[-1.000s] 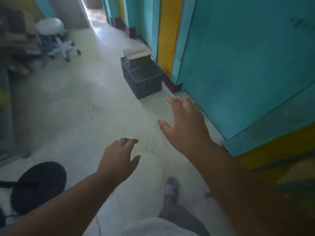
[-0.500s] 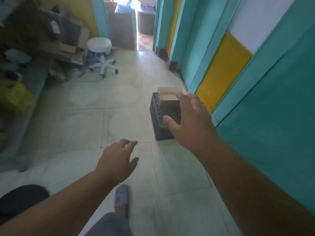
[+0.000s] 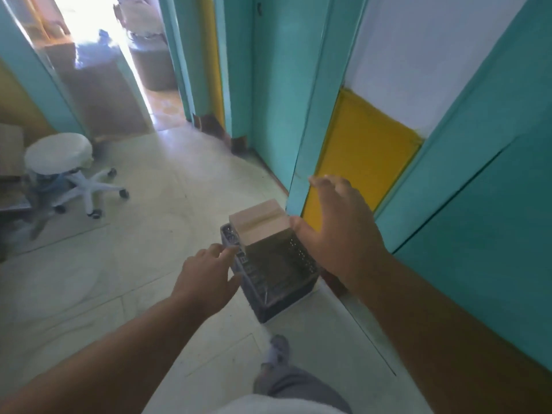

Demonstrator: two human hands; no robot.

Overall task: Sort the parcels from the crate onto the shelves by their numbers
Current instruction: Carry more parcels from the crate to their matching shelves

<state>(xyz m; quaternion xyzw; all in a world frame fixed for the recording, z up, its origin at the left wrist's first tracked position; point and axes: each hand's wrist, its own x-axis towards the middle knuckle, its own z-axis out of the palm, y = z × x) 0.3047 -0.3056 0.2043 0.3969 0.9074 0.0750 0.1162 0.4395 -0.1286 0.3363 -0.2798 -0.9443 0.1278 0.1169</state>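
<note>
A dark slatted plastic crate (image 3: 277, 291) stands on the pale tiled floor against the teal wall. A brown cardboard parcel (image 3: 258, 224) sticks up from its far end. My left hand (image 3: 209, 279) hovers at the crate's left rim, fingers apart and empty. My right hand (image 3: 337, 231) is raised over the crate's right side, fingers spread, holding nothing. No shelves are in view.
A white wheeled stool (image 3: 64, 165) stands at the left. Cardboard boxes (image 3: 10, 150) sit at the left edge. A bright doorway (image 3: 125, 70) opens at the back. The teal and yellow wall (image 3: 367, 150) runs along the right. My foot (image 3: 277, 351) is just before the crate.
I have walked closer to the crate, which now lies between my hands. Both hands stayed open and moved toward its sides.
</note>
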